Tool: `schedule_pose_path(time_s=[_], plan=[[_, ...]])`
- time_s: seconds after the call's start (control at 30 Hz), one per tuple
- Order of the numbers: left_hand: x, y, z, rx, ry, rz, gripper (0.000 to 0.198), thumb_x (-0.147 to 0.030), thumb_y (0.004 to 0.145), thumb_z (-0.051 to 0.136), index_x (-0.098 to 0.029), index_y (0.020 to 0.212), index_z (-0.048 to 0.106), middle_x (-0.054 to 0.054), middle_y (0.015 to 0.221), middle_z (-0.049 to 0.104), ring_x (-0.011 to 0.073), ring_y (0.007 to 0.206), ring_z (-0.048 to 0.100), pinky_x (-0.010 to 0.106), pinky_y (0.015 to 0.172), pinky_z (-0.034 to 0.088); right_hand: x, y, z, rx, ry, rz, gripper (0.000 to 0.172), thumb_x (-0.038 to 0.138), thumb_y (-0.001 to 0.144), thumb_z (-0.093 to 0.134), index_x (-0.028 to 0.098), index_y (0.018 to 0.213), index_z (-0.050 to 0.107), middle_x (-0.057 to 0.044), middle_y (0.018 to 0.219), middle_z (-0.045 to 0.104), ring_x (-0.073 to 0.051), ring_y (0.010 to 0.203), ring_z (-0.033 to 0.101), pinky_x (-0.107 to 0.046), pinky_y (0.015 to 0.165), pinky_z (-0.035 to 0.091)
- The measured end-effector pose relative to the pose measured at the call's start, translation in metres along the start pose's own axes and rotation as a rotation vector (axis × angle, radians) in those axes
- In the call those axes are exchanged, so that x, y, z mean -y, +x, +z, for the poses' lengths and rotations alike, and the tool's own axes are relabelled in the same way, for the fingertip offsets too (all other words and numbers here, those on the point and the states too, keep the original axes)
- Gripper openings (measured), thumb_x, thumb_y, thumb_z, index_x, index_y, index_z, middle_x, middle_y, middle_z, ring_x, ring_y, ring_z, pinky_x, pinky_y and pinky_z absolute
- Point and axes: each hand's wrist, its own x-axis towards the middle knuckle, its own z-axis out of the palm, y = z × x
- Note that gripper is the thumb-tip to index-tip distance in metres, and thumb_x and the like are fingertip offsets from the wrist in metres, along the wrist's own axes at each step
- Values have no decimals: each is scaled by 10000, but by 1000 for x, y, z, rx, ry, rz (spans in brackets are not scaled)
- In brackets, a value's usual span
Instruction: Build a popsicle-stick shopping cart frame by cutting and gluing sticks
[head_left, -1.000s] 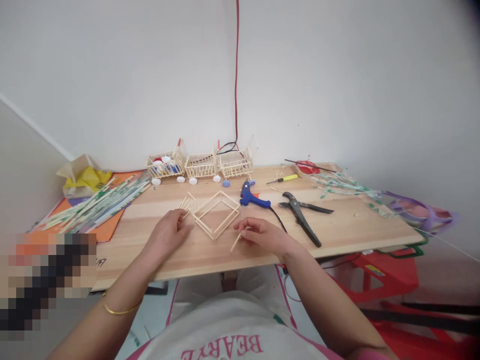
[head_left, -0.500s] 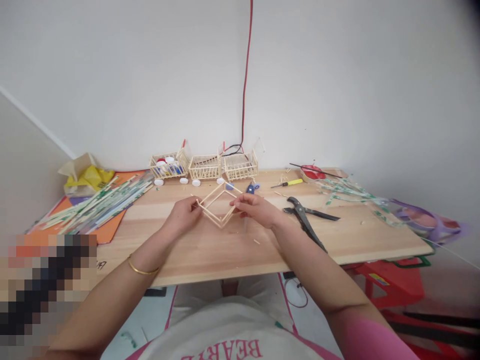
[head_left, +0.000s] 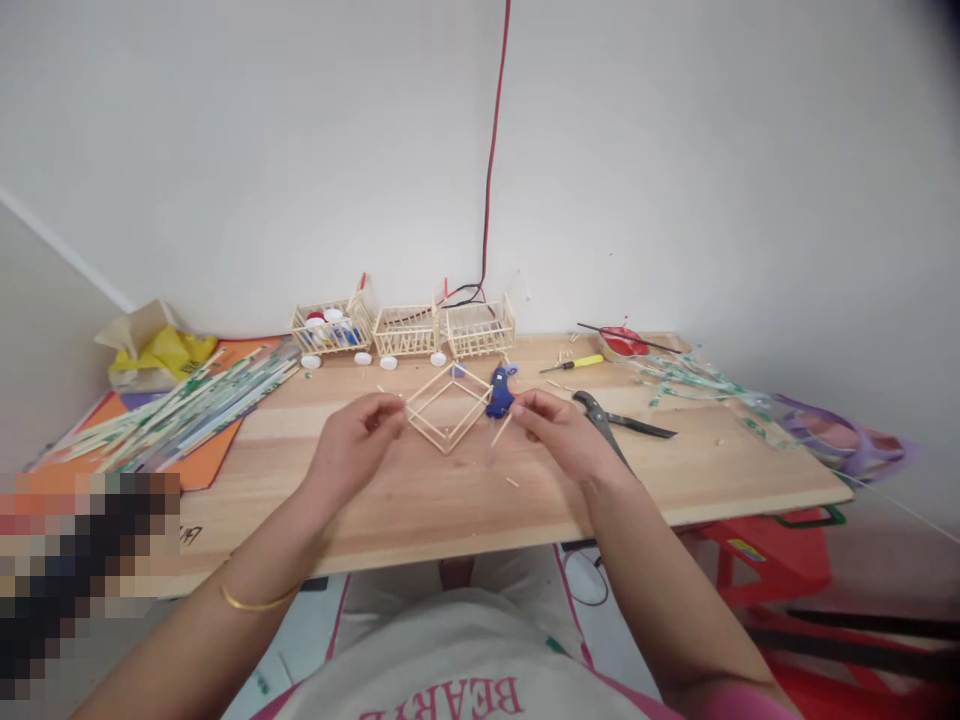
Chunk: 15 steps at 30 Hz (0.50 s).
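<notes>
Pinching short stick (head_left: pixel 501 431), R hand (head_left: pixel 556 432) now off stick frame (head_left: pixel 447 441), unlike b4

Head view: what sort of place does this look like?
Probably a small craft workspace: a wooden table holds a blue glue gun, small stick carts and an open stick frame.

A wooden table (head_left: pixel 420 510) bears pliers (head_left: pixel 639 426) and a glue gun (head_left: pixel 499 397).
</notes>
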Motion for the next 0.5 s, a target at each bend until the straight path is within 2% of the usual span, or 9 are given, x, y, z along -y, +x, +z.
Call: schedule_pose_path(time_s=[0.07,0.13,0.2,0.27,0.33,0.4,0.5], plan=[[-17,-16,12,227,-203,-19,236,-358,784,557,-170,894,649,41,808,681,179,776,622,303,755,478,4,-15,14,97,28,-39,204,403,786,621,203,777,581,39,671,517,-90,576,430,-231,559,340],[-29,-29,28,389,-382,-50,226,-349,789,559,-171,882,661,42,824,675,169,785,613,296,757,474,7,-27,30,182,34,-100,184,380,800,612,201,770,588,18,710,557,-109,630,488,-244,600,378],[-34,-36,42,516,-508,-127,221,-345,794,554,-158,846,659,36,771,656,145,726,597,272,707,469,9,-34,43,188,0,-133,184,367,813,598,199,741,582,10,697,570,-123,647,517,-256,617,398],[-32,-37,51,538,-549,-195,208,-343,785,565,-150,770,641,20,705,624,114,626,562,244,623,451,9,-38,48,149,-81,-163,191,368,825,583,201,730,586,5,683,578,-133,652,528,-263,620,404],[-27,-36,56,540,-545,-214,214,-349,771,583,-147,710,617,5,654,593,94,557,521,228,565,427,8,-39,44,119,-196,-219,200,370,849,550,208,750,613,-8,708,600,-145,676,542,-274,636,409],[-21,-32,57,542,-527,-199,219,-357,752,606,-147,691,607,-6,628,577,84,528,498,220,541,409,5,-39,32,86,-320,-286,209,364,871,514,215,794,640,-26,765,632,-161,726,564,-289,680,420],[-13,-26,58,504,-512,-186,215,-361,723,637,-148,711,619,-21,597,561,79,511,483,213,530,396,-2,-38,-3,-51,-533,-302,207,358,878,491,222,872,647,-47,840,658,-187,792,588,-317,746,435]])
